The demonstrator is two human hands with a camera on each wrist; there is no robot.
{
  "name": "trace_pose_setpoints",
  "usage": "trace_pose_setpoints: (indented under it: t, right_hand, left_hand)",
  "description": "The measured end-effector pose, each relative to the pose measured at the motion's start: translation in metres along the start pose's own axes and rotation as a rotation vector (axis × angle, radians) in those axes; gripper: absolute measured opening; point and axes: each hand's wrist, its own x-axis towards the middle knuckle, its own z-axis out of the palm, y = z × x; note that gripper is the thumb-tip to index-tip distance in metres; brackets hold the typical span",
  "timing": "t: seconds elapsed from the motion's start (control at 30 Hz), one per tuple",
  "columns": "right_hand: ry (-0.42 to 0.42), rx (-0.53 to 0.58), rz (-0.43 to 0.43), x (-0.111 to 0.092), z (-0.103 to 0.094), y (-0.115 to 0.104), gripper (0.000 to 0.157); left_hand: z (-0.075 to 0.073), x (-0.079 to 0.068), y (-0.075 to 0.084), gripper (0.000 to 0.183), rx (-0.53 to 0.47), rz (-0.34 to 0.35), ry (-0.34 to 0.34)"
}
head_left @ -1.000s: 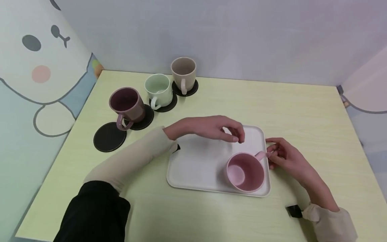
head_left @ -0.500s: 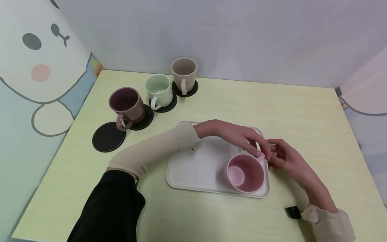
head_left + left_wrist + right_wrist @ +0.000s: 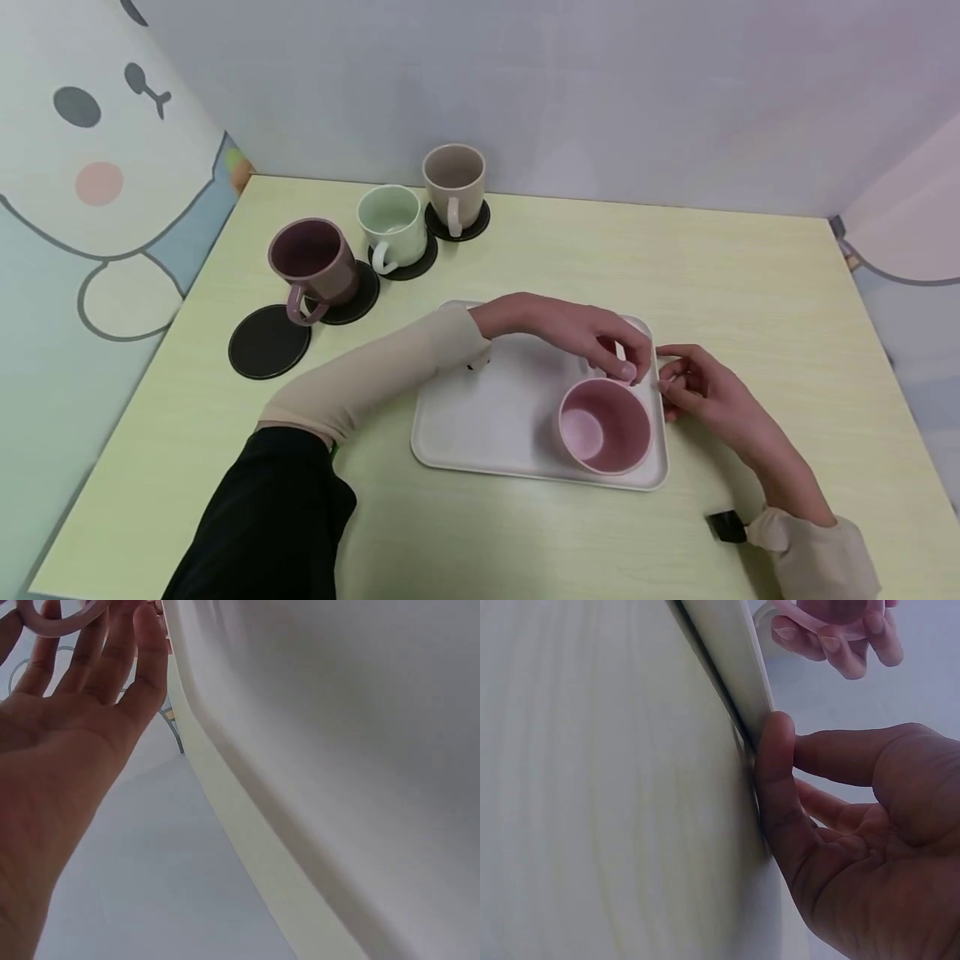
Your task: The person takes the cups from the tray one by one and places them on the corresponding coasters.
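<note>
A pink mug (image 3: 604,427) stands upright near the right end of a white tray (image 3: 480,425). My left hand (image 3: 592,333) reaches across the tray, its thumb and fingers around the mug's handle at the far side. In the left wrist view, a curved part of the pink mug (image 3: 56,624) shows among the fingers of the left hand (image 3: 82,712). At the tray's right side, my right hand (image 3: 701,387) holds the edge with curled fingers. The right wrist view has the right hand (image 3: 855,817) pinching at the tray rim (image 3: 754,652).
On black coasters at the back left stand a plum mug (image 3: 315,262), a pale green mug (image 3: 393,227) and a beige mug (image 3: 454,187). One more black coaster (image 3: 270,342) lies bare in front of them. A wall (image 3: 600,100) borders the table's back edge.
My left hand has come rightward over the tray to the pink mug's handle. The handle, which pointed right, has turned a little toward the back. The right hand has hardly moved.
</note>
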Motion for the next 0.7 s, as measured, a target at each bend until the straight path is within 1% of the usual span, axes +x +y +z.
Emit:
trace_pose_setpoints:
  t: [0.1,0.23,0.37,0.53,0.7]
  right_hand:
    - [0.005,0.000,0.006,0.000,0.000,0.000,0.045]
    - [0.002,0.012,0.022,0.000,0.000,-0.001,0.046]
    - [0.007,0.003,0.031,0.000,0.000,-0.002,0.046]
    - [0.011,-0.005,0.026,-0.001,0.000,-0.001,0.046]
    - [0.005,-0.009,0.032,0.000,0.000,-0.002,0.046]
  left_hand:
    - [-0.004,-0.010,-0.001,0.010,0.005,-0.021,0.022]
    - [-0.009,-0.029,-0.005,0.011,0.018,-0.048,0.050]
    - [-0.011,-0.046,-0.009,0.012,0.011,-0.073,0.067]
    - [-0.007,-0.063,-0.011,0.015,-0.008,-0.094,0.079]
    - [0.000,-0.077,-0.015,0.021,-0.022,-0.084,0.102]
